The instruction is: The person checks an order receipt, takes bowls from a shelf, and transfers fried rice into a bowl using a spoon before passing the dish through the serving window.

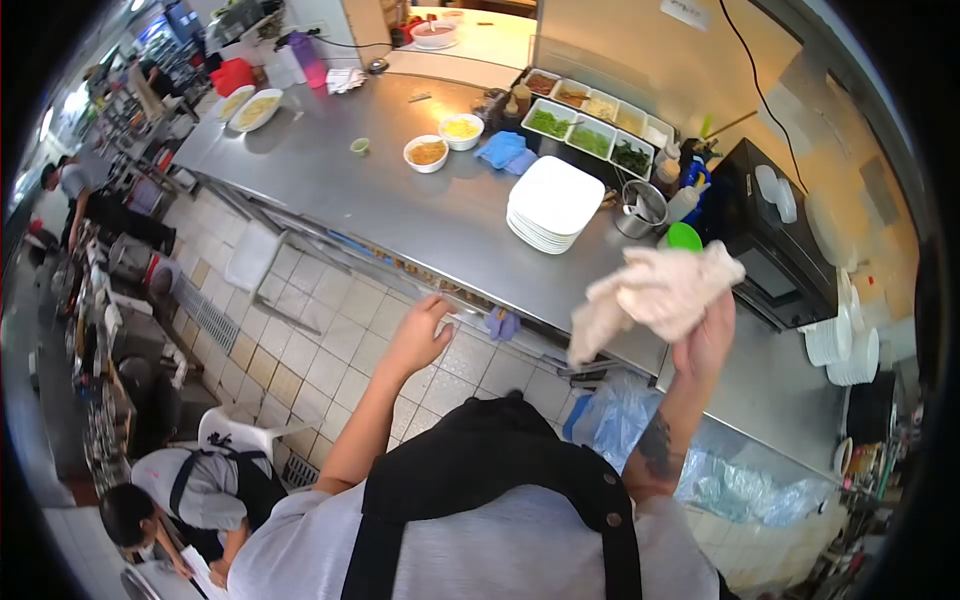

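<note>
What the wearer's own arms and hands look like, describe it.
The left grip and right grip are human hands, ungloved, with no ring or watch visible. A dark tattoo-like marking covers part of the right forearm. Short light-grey sleeves leave both forearms bare.

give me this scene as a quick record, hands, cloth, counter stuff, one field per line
right hand: grips the crumpled pale cloth
crumpled pale cloth: held up in the right hand
left hand: holds nothing, fingers slightly curled
surface: long stainless-steel counter
plates: stack of white squarish plates
bowls: round white bowl of orange food, round white bowl of yellow food
</note>
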Motion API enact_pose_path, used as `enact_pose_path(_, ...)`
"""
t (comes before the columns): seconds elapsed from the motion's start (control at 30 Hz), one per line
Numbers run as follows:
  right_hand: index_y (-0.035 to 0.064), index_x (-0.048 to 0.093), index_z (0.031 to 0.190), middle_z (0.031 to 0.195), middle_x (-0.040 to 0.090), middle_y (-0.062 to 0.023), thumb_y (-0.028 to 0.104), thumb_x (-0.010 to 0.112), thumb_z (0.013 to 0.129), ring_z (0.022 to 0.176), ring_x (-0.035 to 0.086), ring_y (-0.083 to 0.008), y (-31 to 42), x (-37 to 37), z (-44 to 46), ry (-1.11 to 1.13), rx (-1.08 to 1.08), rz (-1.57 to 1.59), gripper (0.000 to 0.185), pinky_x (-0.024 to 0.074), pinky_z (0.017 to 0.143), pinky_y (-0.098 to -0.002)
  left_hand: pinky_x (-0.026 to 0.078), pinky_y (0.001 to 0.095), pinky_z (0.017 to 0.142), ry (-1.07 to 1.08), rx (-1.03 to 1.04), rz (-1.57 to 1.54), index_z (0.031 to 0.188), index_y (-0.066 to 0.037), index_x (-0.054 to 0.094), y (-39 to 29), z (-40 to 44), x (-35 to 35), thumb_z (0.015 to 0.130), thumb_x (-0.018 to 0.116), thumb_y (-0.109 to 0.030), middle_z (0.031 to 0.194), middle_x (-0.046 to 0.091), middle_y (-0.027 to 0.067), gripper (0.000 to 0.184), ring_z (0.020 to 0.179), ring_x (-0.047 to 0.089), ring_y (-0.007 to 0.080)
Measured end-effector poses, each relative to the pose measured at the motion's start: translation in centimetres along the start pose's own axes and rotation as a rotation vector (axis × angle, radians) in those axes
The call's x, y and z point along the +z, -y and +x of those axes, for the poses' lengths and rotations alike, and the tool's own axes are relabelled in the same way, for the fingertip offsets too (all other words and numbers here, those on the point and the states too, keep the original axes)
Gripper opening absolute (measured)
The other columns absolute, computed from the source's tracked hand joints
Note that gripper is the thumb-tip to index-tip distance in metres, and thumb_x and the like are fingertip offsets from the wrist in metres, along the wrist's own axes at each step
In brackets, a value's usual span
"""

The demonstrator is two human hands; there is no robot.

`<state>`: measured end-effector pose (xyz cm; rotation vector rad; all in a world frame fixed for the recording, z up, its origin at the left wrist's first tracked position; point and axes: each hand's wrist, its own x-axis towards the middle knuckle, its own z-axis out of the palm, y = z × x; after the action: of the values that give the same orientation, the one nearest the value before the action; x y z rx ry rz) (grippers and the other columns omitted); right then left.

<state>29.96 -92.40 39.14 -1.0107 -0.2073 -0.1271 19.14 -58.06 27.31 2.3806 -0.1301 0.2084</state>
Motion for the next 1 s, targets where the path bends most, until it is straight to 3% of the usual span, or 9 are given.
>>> enact_pose_path(0.23,-0.0004,0.046,0.12,0.116,0.056,-0.0099,0.009,0.045,0.093,0.104,0.055,-0.0179,-8.0,5.3,10.3,0.083,0.012,-0.134,0.029,0.0421,0.092,-0.0317,0.045,0.0402,0.08,0.004,-0.083,-0.02,0.094,-0.001,0.058,3.1,1.5,-0.7,0.075,0.059,-0.004,0.094,0.057,0.016,0.019,0.092,0.055,0.0355)
enact_pose_path(0.3,-0.0014,0.05,0.113,0.109,0.057,-0.0077,0.009,0.046,0.092,0.101,0.055,-0.016,-11.0,5.1,13.3,0.13,-0.007,-0.515,0.024,0.0433,0.086,-0.0294,0.046,0.0398,0.08,-0.007,-0.084,-0.016,0.094,-0.001,0.058,3.5,2.9,-1.0,0.075,0.059,-0.004,0.094,0.057,0.016,0.019,0.092,0.055,0.0354)
enact_pose_path(0.37,-0.002,0.053,0.108,0.11,0.058,-0.0177,0.013,0.054,0.086,0.1,0.057,-0.0282,-14.1,4.4,15.9,0.266,-0.062,-0.913,0.027,0.0451,0.081,-0.033,0.046,0.0393,0.079,0.0,-0.074,-0.032,0.094,-0.001,0.058,3.6,4.5,-1.2,0.076,0.059,-0.005,0.095,0.057,0.016,0.019,0.092,0.055,0.0353)
enact_pose_path(0.53,-0.0071,0.04,0.127,0.129,0.042,-0.0284,0.042,0.06,0.08,0.119,0.043,-0.0398,-22.8,2.2,18.3,0.78,-0.227,-1.525,0.071,0.0358,0.098,-0.0432,0.047,0.0376,0.075,-0.021,-0.073,-0.151,0.094,0.0,0.059,2.5,11.4,-0.8,0.079,0.058,-0.007,0.097,0.059,0.0166,0.017,0.087,0.058,0.0339)
enact_pose_path(0.63,-0.0031,0.033,0.135,0.136,0.03,-0.0313,0.056,0.06,0.076,0.131,0.024,-0.0429,-20.8,6.0,16.5,0.788,0.016,-1.698,0.088,0.0291,0.101,-0.0549,0.048,0.0372,0.07,-0.092,-0.157,-0.287,0.092,0.001,0.059,3.5,16.0,1.0,0.083,0.054,-0.011,0.09,0.062,0.0171,0.016,0.077,0.061,0.0316)
enact_pose_path(0.73,-0.0038,0.028,0.136,0.139,0.024,-0.0309,0.061,0.062,0.07,0.132,0.022,-0.0441,-21.0,7.4,16.2,0.829,0.024,-1.826,0.099,0.0255,0.098,-0.0621,0.049,0.0374,0.066,-0.007,-0.261,-0.397,0.088,0.002,0.06,5.9,20.7,3.1,0.086,0.052,-0.016,0.079,0.064,0.0179,0.02,0.072,0.063,0.0295)
enact_pose_path(0.9,-0.0046,0.036,0.132,0.128,0.042,-0.0282,0.052,0.069,0.065,0.12,0.041,-0.0398,-20.8,8.1,15.4,0.834,0.172,-1.741,0.093,0.033,0.096,-0.0522,0.049,0.0419,0.063,0.334,-0.443,-0.427,0.074,0.0,0.059,7.8,26.6,5.4,0.085,0.047,-0.019,0.072,0.063,0.0183,0.025,0.067,0.062,0.0333)
enact_pose_path(0.97,-0.0058,0.042,0.126,0.116,0.053,-0.0248,0.041,0.073,0.061,0.107,0.052,-0.0356,-21.3,9.5,15.3,0.781,-0.008,-1.734,0.085,0.0385,0.092,-0.0456,0.049,0.0445,0.062,0.303,0.135,-0.048,0.069,-0.001,0.06,11.5,27.6,7.6,0.08,0.048,-0.017,0.071,0.062,0.0179,0.023,0.066,0.061,0.036)
enact_pose_path(1.0,-0.0076,0.044,0.123,0.114,0.055,-0.0248,0.036,0.074,0.061,0.104,0.054,-0.0356,-21.7,9.8,15.1,0.785,-0.025,-1.739,0.082,0.0411,0.089,-0.0435,0.049,0.0456,0.063,0.363,-0.031,-0.104,0.068,-0.003,0.061,9.6,27.9,6.0,0.076,0.051,-0.017,0.074,0.062,0.0181,0.019,0.069,0.061,0.0369)
